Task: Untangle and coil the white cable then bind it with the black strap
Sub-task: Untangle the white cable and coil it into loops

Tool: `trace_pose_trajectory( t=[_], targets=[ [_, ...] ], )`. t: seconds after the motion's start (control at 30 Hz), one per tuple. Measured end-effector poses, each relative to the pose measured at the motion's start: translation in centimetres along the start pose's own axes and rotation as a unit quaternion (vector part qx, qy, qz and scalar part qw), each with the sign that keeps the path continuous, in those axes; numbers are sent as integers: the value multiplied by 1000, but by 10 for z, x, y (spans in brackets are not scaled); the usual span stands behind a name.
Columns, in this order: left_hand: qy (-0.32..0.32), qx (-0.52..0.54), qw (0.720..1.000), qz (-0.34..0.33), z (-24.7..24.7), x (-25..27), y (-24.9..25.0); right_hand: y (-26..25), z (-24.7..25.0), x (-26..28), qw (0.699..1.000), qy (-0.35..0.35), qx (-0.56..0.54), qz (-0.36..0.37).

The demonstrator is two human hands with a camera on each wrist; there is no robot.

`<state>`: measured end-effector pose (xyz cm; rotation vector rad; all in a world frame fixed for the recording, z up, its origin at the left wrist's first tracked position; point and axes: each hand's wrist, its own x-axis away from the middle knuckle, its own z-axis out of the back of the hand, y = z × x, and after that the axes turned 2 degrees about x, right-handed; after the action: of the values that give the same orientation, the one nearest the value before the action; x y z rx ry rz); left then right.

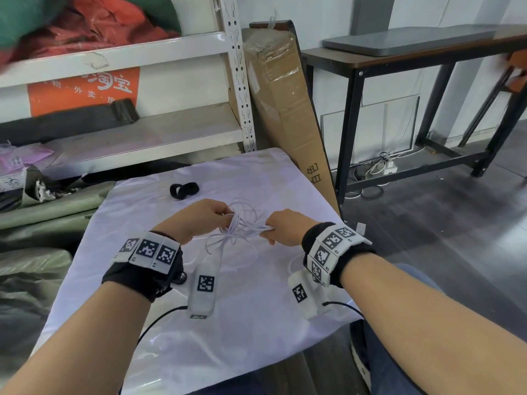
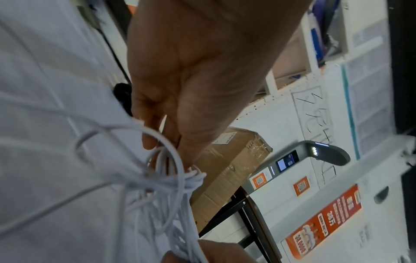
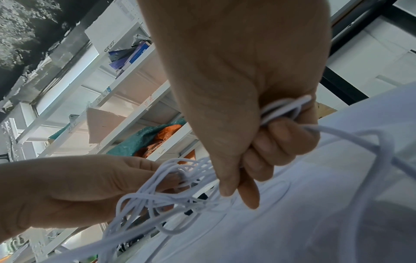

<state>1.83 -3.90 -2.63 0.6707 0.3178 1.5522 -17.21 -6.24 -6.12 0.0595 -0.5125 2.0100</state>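
Observation:
A thin white cable (image 1: 242, 228) hangs in a tangled knot between my two hands, above the white-covered table (image 1: 176, 332). My left hand (image 1: 212, 216) pinches strands at the knot's left side; in the left wrist view its fingers (image 2: 155, 128) curl round the cable (image 2: 166, 178). My right hand (image 1: 275, 230) grips a bundle of strands in a fist, and the right wrist view shows the cable (image 3: 283, 110) running through its curled fingers (image 3: 270, 151). Loose loops droop onto the cloth. The black strap (image 1: 184, 190) lies coiled on the table beyond the hands, untouched.
A white metal shelf rack (image 1: 236, 81) with bags stands at the back left. A tall cardboard box (image 1: 285, 104) leans beside the table's far right corner. A dark desk (image 1: 399, 58) stands further right. Green sacks (image 1: 34, 252) lie left of the table.

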Motion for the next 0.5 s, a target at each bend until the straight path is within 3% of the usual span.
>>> trace_pose_trajectory(
  t=[0.07, 0.13, 0.23, 0.3, 0.4, 0.5],
  targets=[
    [3, 24, 1000, -4, 4, 0, 2, -1, -1, -1, 1000, 10, -6, -13],
    [2, 138, 990, 11, 6, 1, 4, -2, 0, -1, 1000, 23, -9, -14],
    [-7, 334, 942, 14, 9, 4, 7, -3, 2, 0, 1000, 29, 2, 7],
    [-8, 399, 917, 0, 10, 5, 7, -2, 2, 0, 999, 31, -3, 15],
    [27, 416, 909, -27, 8, 6, 9, -2, 5, 1, 998, 32, -51, 17],
    [82, 367, 925, -57, 10, 7, 11, -2, 18, 3, 996, 25, -87, 11]
  ],
)
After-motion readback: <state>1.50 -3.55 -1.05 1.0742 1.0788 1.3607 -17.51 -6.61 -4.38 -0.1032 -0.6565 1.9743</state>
